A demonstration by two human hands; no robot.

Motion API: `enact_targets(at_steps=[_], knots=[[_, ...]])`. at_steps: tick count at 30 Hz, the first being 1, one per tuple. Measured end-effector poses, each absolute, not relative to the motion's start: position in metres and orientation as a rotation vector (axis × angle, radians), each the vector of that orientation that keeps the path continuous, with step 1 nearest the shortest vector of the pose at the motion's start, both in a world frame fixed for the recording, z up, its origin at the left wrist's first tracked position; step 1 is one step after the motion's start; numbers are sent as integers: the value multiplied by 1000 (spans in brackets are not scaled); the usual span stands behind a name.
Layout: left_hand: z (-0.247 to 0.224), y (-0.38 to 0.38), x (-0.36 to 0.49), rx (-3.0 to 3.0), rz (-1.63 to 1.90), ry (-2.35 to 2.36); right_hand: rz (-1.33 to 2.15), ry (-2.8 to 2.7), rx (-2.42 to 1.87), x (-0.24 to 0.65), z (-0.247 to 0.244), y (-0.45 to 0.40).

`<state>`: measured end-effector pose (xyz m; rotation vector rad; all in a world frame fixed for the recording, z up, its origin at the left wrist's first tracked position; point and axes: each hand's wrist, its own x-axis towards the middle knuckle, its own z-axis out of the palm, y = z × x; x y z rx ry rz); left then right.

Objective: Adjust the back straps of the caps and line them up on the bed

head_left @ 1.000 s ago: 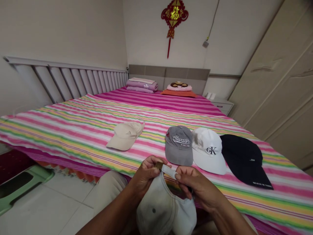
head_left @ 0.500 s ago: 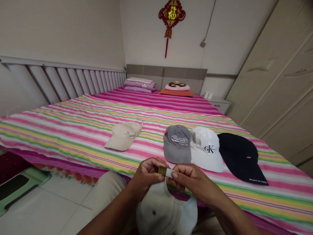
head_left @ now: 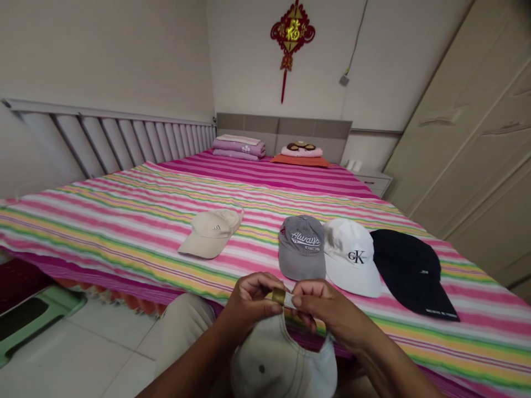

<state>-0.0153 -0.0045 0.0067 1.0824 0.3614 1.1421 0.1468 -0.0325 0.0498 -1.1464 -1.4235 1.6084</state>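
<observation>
A pale baseball cap [head_left: 274, 359] hangs in front of me with its back opening facing up. My left hand [head_left: 253, 304] is closed on the brass-coloured buckle [head_left: 279, 296] of its back strap. Between thumb and fingers, my right hand [head_left: 321, 304] pinches the light strap [head_left: 289, 300] just beside that buckle. Beyond my hands, on the bed, lie a grey cap [head_left: 302, 254] with "Always" lettering, a white cap [head_left: 352, 265] with "CK" and a black cap [head_left: 410, 271], side by side. A beige cap [head_left: 211, 235] rests apart from them to the left.
The bed [head_left: 124, 221] has a striped cover and a headboard [head_left: 244, 124]. Folded purple bedding [head_left: 238, 149] and a pink pillow [head_left: 301, 152] sit at its far end. A green stool [head_left: 45, 315] stands on the tiled floor at lower left. A nightstand [head_left: 371, 179] is at back right.
The whole view has shifted slightly, so the scene sits a little lower. Both hands keep their hold on the strap and buckle; the buckle has tilted a little.
</observation>
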Motion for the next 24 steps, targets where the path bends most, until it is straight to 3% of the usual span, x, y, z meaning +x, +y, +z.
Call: enact_targets(at_steps=[24], knots=[[4,-9,-12,1131,1203,494,1579,-1220,-1041,136,38,-40]])
